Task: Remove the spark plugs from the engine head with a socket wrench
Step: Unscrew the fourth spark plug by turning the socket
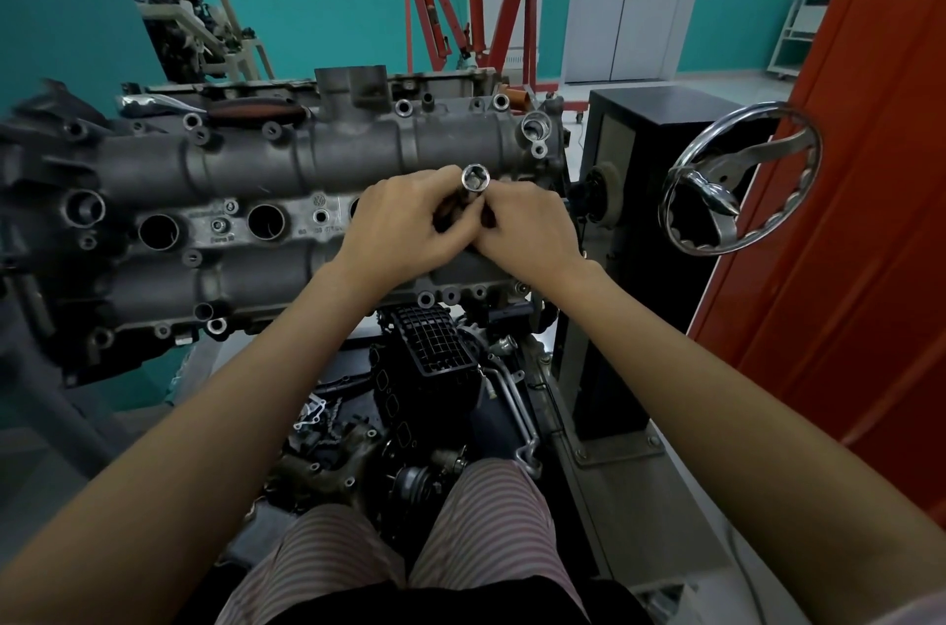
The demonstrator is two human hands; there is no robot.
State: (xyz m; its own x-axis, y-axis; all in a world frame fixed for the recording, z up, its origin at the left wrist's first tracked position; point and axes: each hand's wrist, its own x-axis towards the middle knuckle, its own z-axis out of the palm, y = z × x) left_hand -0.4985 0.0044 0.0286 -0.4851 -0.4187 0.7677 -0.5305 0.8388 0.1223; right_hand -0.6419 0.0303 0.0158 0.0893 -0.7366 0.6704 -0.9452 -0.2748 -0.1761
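The grey engine head (286,164) lies across the stand in front of me, with round spark plug wells (266,221) open along its middle. Both my hands meet over its right part. My left hand (404,225) and my right hand (527,230) both grip a chrome socket (476,177), which stands up between them with its hexagonal open end facing me. What lies below the socket is hidden by my fingers. A wrench with a brown handle (256,111) lies on the far side of the head.
A chrome handwheel (742,184) on the black stand column (640,153) is at the right, beside an orange cabinet (844,215). Loose engine parts (409,394) lie on the tray below. A red engine crane (460,0) stands behind.
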